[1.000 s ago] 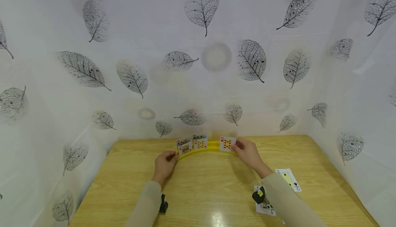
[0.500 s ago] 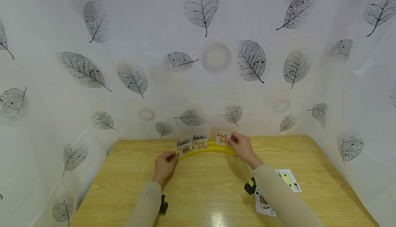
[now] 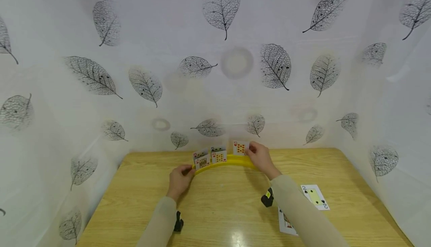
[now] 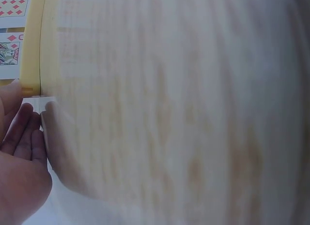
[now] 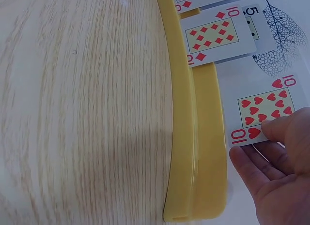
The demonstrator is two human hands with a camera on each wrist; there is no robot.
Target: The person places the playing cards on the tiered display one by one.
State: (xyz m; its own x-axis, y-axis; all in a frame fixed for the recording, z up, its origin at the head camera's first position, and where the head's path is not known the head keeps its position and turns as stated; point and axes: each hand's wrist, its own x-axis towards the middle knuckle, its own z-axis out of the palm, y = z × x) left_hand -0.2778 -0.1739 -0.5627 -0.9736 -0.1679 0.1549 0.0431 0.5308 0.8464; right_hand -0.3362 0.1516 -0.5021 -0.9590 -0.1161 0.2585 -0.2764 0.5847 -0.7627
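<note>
My right hand [image 3: 262, 160] pinches the ten of hearts [image 3: 240, 148] by its lower right corner, thumb on its face. The card is upright just behind and above the right half of a curved yellow card holder [image 5: 208, 152]. At the holder's left end, my left hand [image 3: 180, 181] grips it between thumb and fingers. A ten of diamonds [image 5: 213, 36] stands in the front slot with a black five [image 5: 251, 22] behind it. To their left a face card of diamonds [image 3: 202, 162] stands before another card, mostly covered.
On the wooden table [image 3: 222, 206], a two of spades [image 3: 315, 197] lies to the right. A face card [image 3: 285, 224] lies nearer, partly under the right sleeve [image 3: 303, 209]. White leaf-printed cloth [image 3: 208, 97] hangs behind and at both sides.
The right hand has lifted the ten of hearts from the holder's front right part and carried it back and left. My left hand keeps its grip on the holder's end.
</note>
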